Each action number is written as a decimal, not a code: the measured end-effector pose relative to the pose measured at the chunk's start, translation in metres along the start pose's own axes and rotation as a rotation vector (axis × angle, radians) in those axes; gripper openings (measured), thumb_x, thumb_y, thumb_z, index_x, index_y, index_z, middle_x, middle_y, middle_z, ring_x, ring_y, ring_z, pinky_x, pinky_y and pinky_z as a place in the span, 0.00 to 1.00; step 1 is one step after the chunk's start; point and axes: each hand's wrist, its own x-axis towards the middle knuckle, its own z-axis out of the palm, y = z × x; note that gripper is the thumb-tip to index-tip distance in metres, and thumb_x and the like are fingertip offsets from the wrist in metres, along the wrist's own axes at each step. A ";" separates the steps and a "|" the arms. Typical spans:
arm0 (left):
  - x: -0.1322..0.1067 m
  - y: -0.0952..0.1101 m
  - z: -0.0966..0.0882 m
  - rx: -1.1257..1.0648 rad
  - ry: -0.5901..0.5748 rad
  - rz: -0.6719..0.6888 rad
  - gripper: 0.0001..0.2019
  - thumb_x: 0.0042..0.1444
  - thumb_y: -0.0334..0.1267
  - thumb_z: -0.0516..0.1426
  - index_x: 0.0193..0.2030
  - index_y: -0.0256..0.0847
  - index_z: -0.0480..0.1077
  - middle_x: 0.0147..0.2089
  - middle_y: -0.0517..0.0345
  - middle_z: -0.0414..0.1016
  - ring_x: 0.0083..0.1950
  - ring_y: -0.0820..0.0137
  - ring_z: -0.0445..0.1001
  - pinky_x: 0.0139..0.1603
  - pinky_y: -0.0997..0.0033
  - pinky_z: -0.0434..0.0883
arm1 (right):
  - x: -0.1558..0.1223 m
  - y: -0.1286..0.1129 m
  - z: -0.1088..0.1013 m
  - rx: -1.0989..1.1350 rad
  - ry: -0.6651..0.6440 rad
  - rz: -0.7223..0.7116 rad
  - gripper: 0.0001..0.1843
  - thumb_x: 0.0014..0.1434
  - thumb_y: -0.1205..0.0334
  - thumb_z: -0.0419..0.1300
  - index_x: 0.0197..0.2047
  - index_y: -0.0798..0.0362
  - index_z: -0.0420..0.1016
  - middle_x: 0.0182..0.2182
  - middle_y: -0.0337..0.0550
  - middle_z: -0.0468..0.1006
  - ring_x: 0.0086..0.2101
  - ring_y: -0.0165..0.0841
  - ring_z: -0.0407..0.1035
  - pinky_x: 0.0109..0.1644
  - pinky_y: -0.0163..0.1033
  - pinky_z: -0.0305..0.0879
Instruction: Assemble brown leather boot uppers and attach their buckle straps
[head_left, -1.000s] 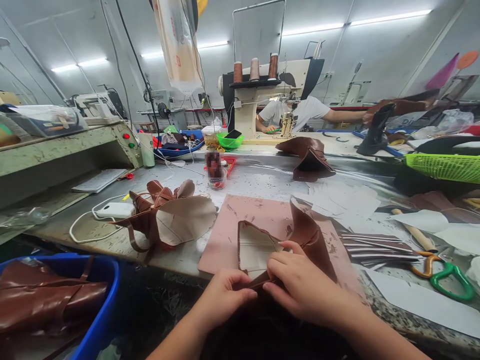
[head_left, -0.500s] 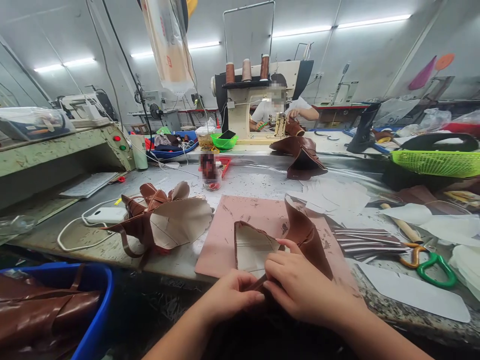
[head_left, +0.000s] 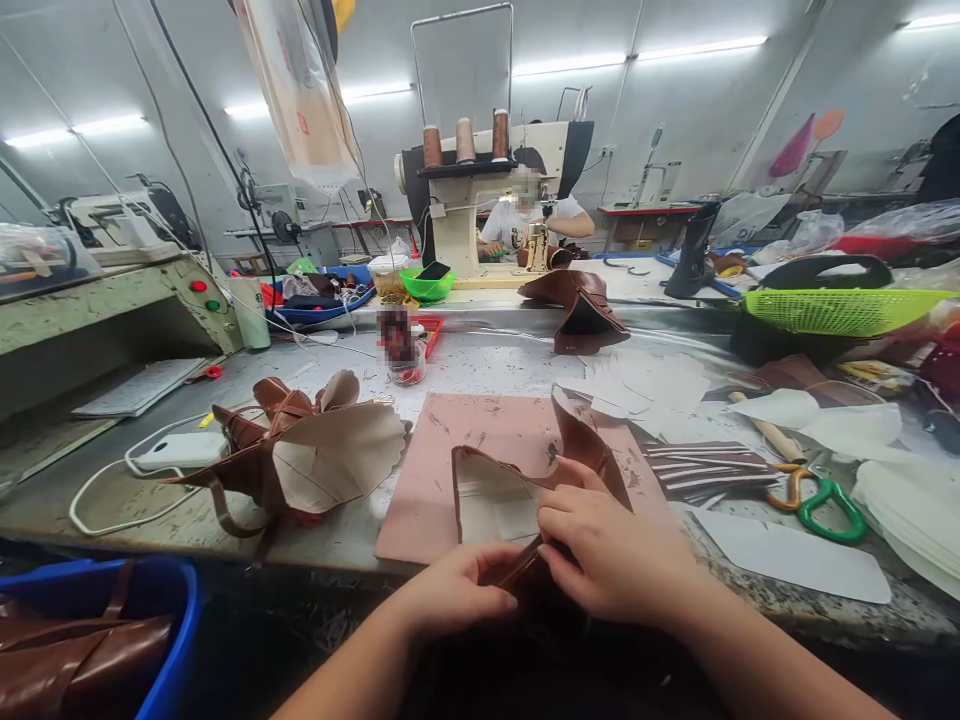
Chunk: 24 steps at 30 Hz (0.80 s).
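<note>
A brown leather piece with a pale lining stands folded on a pink work mat at the table's near edge. My left hand pinches its lower edge from the left, fingers closed on the leather. My right hand grips the same edge from the right, fingers curled and pressed on the fold. Both hands meet at the bottom seam of the piece.
A pile of brown leather parts lies left of the mat, near a white charger and cable. Green-handled scissors and white paper patterns lie right. A blue bin holds leather below left. A person sits at a sewing machine opposite.
The view has shifted right and slightly down. My hands keep their grip on the leather edge, with the left thumb sliding a little along it. The person opposite now sits upright behind the machine.
</note>
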 end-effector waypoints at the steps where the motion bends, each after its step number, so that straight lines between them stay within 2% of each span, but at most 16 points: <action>1: 0.005 0.002 0.002 0.035 0.036 0.002 0.19 0.38 0.44 0.65 0.35 0.35 0.72 0.30 0.61 0.68 0.33 0.72 0.63 0.33 0.75 0.60 | -0.001 -0.002 0.002 0.006 0.001 -0.008 0.08 0.52 0.70 0.52 0.23 0.53 0.63 0.24 0.37 0.67 0.30 0.31 0.65 0.62 0.51 0.42; 3: 0.014 0.004 0.005 0.123 0.137 -0.011 0.17 0.36 0.46 0.65 0.25 0.35 0.67 0.24 0.63 0.64 0.29 0.74 0.61 0.29 0.75 0.57 | -0.006 -0.002 0.004 0.009 0.048 -0.033 0.05 0.51 0.70 0.53 0.25 0.53 0.64 0.27 0.39 0.69 0.33 0.33 0.66 0.62 0.52 0.43; 4: 0.017 0.004 0.007 0.157 0.181 -0.025 0.17 0.36 0.47 0.64 0.22 0.36 0.64 0.22 0.64 0.62 0.27 0.75 0.59 0.27 0.76 0.56 | -0.011 0.000 0.004 0.000 0.130 -0.049 0.04 0.50 0.70 0.53 0.27 0.53 0.64 0.31 0.42 0.70 0.36 0.35 0.66 0.61 0.54 0.44; 6: 0.021 0.004 0.009 0.172 0.237 -0.074 0.18 0.35 0.47 0.64 0.21 0.37 0.62 0.20 0.65 0.60 0.25 0.75 0.59 0.25 0.76 0.54 | -0.022 0.009 0.003 -0.026 0.443 -0.045 0.05 0.50 0.69 0.54 0.31 0.51 0.62 0.41 0.47 0.68 0.44 0.40 0.64 0.59 0.57 0.48; 7: 0.021 0.004 0.009 0.161 0.242 -0.097 0.18 0.34 0.47 0.64 0.22 0.37 0.62 0.20 0.65 0.61 0.25 0.75 0.59 0.25 0.76 0.54 | -0.028 0.016 0.002 -0.023 0.621 0.002 0.07 0.50 0.69 0.55 0.34 0.51 0.61 0.44 0.49 0.66 0.47 0.43 0.62 0.58 0.57 0.51; 8: 0.021 0.004 0.010 0.152 0.248 -0.120 0.18 0.33 0.46 0.64 0.22 0.37 0.62 0.20 0.65 0.62 0.25 0.75 0.60 0.24 0.76 0.54 | -0.033 0.024 0.001 0.009 0.764 0.086 0.09 0.51 0.67 0.56 0.36 0.50 0.60 0.45 0.50 0.65 0.48 0.44 0.62 0.55 0.56 0.55; 9: 0.021 0.005 0.011 0.139 0.248 -0.138 0.18 0.32 0.45 0.65 0.23 0.37 0.63 0.20 0.65 0.63 0.25 0.74 0.61 0.24 0.76 0.55 | -0.037 0.032 0.001 0.088 0.820 0.194 0.11 0.52 0.64 0.57 0.38 0.50 0.59 0.44 0.50 0.66 0.46 0.44 0.64 0.52 0.54 0.60; 10: 0.022 0.006 0.013 0.122 0.237 -0.144 0.18 0.32 0.44 0.65 0.24 0.36 0.63 0.21 0.64 0.63 0.25 0.74 0.61 0.25 0.76 0.56 | -0.040 0.039 0.001 0.218 0.779 0.302 0.12 0.53 0.61 0.57 0.40 0.50 0.59 0.42 0.49 0.68 0.44 0.43 0.66 0.48 0.52 0.64; 12: 0.024 0.009 0.016 0.103 0.199 -0.129 0.16 0.33 0.42 0.64 0.27 0.36 0.65 0.24 0.64 0.65 0.27 0.73 0.63 0.27 0.76 0.58 | -0.040 0.049 0.003 0.530 0.498 0.438 0.17 0.54 0.53 0.58 0.43 0.51 0.61 0.38 0.48 0.72 0.40 0.42 0.69 0.45 0.50 0.68; 13: 0.025 0.009 0.018 0.104 0.191 -0.117 0.16 0.34 0.42 0.63 0.28 0.36 0.65 0.25 0.64 0.65 0.28 0.73 0.63 0.28 0.76 0.58 | -0.039 0.051 0.005 0.658 0.370 0.448 0.19 0.53 0.51 0.58 0.45 0.52 0.62 0.38 0.48 0.74 0.40 0.42 0.70 0.45 0.49 0.69; 14: 0.027 0.010 0.020 0.116 0.194 -0.102 0.16 0.36 0.43 0.62 0.29 0.37 0.65 0.25 0.64 0.64 0.29 0.73 0.63 0.29 0.75 0.58 | -0.037 0.052 0.008 0.750 0.294 0.432 0.22 0.53 0.48 0.59 0.46 0.52 0.63 0.39 0.49 0.74 0.42 0.43 0.70 0.47 0.49 0.68; 15: 0.028 0.009 0.021 0.142 0.206 -0.081 0.15 0.38 0.44 0.61 0.29 0.37 0.64 0.25 0.64 0.64 0.28 0.73 0.62 0.29 0.75 0.58 | -0.034 0.051 0.010 0.812 0.277 0.408 0.25 0.52 0.47 0.60 0.48 0.53 0.63 0.42 0.50 0.74 0.45 0.44 0.68 0.50 0.49 0.67; 17: 0.031 0.007 0.023 0.200 0.245 -0.050 0.16 0.41 0.48 0.60 0.26 0.38 0.62 0.24 0.65 0.61 0.27 0.74 0.60 0.29 0.75 0.57 | -0.031 0.048 0.012 0.893 0.329 0.374 0.30 0.50 0.45 0.62 0.51 0.53 0.63 0.48 0.52 0.71 0.50 0.45 0.65 0.54 0.48 0.64; 19: 0.033 0.003 0.024 0.213 0.268 -0.032 0.19 0.40 0.52 0.61 0.24 0.38 0.60 0.22 0.66 0.60 0.26 0.75 0.58 0.28 0.75 0.56 | -0.030 0.046 0.012 0.979 0.345 0.358 0.32 0.49 0.44 0.63 0.51 0.53 0.63 0.52 0.53 0.68 0.53 0.45 0.62 0.56 0.48 0.61; 24: 0.037 -0.001 0.023 0.152 0.249 -0.015 0.25 0.35 0.56 0.63 0.22 0.39 0.57 0.21 0.66 0.58 0.24 0.76 0.57 0.26 0.76 0.54 | -0.033 0.047 0.009 1.054 0.338 0.323 0.30 0.48 0.45 0.63 0.49 0.54 0.66 0.49 0.52 0.72 0.55 0.45 0.60 0.56 0.48 0.61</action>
